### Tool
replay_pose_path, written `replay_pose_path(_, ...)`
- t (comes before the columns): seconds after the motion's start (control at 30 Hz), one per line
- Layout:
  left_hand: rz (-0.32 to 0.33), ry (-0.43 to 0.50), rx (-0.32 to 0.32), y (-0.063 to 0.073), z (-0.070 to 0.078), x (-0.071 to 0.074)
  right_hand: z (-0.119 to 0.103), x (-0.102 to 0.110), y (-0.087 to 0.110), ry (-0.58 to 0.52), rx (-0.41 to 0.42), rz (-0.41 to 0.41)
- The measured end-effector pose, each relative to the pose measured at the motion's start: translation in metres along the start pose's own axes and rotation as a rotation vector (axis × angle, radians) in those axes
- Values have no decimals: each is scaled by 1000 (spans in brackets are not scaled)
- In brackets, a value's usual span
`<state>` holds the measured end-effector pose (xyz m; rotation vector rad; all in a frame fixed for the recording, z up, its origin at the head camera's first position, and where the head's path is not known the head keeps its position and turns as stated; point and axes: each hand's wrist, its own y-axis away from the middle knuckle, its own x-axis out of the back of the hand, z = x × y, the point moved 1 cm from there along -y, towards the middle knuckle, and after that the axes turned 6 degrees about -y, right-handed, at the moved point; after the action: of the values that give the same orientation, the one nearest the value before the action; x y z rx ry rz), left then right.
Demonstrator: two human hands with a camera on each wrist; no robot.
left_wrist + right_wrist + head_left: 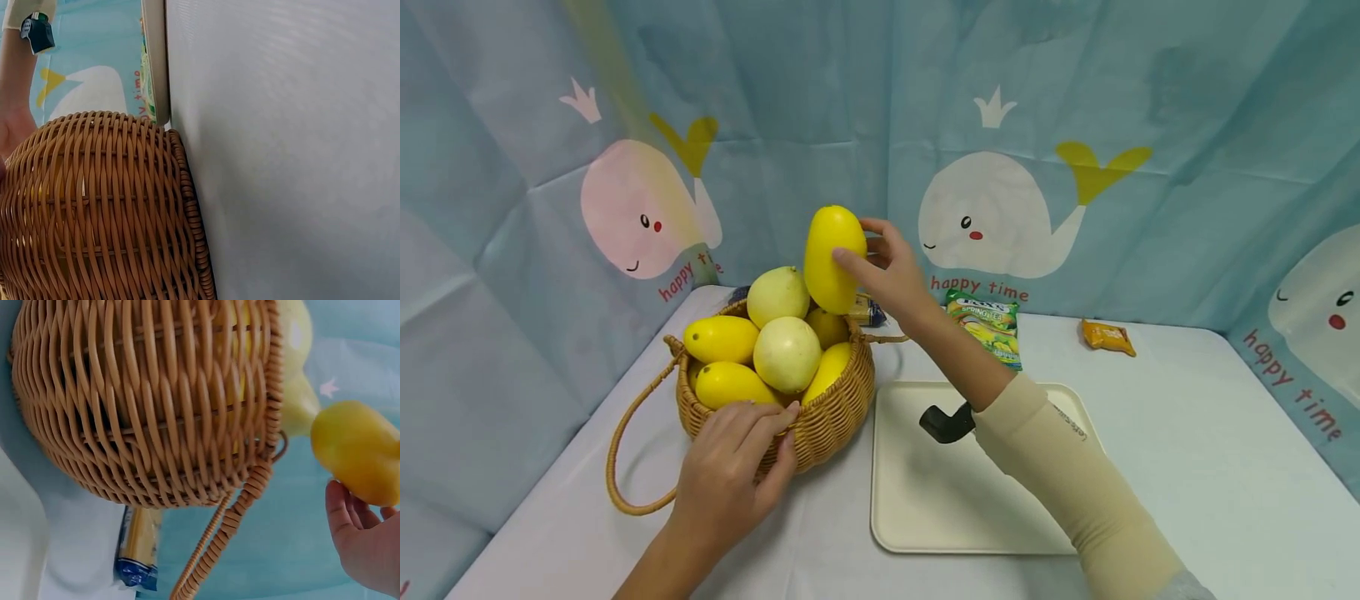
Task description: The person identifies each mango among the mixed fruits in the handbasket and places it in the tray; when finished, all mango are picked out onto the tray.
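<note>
Beige sleeve (1067,479) with dark lettering (1070,422)

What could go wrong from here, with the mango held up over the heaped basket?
The yellow mango could slip, since the right hand holds it by the thumb and fingers at one side.
The two pale green round fruits rise above the rim of the wicker basket, so a bump might roll one out.
The left hand is at the front rim; pressing hard might tip the basket.

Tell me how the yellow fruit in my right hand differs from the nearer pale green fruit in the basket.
The yellow fruit is elongated; the pale green fruit is round. The right hand holds the yellow one up; the green one rests in the basket. Both look smooth.
</note>
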<state>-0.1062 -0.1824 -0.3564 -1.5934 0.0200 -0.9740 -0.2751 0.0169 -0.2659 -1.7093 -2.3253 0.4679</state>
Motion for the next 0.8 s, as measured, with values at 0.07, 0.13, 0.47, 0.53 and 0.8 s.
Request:
replay_pose_path(0.07, -6, -3, 2, 0, 0, 0, -4, 3, 4, -29, -28, 12)
replay_pose_path(0.13, -9, -6, 3, 1, -1, 0, -6, 6, 8, -39, -53, 27)
replay_pose_path(0.47, -5, -9, -3, 1, -1, 0, -2, 27, 37, -65, -124, 68)
replay_pose_path(0.53, -6, -11, -2, 1, -1, 0, 0, 32, 44, -62, -134, 70)
replay_pose_path(0.8, 5, -6, -12, 1, 0, -1, 10, 57, 62, -38, -181, 112)
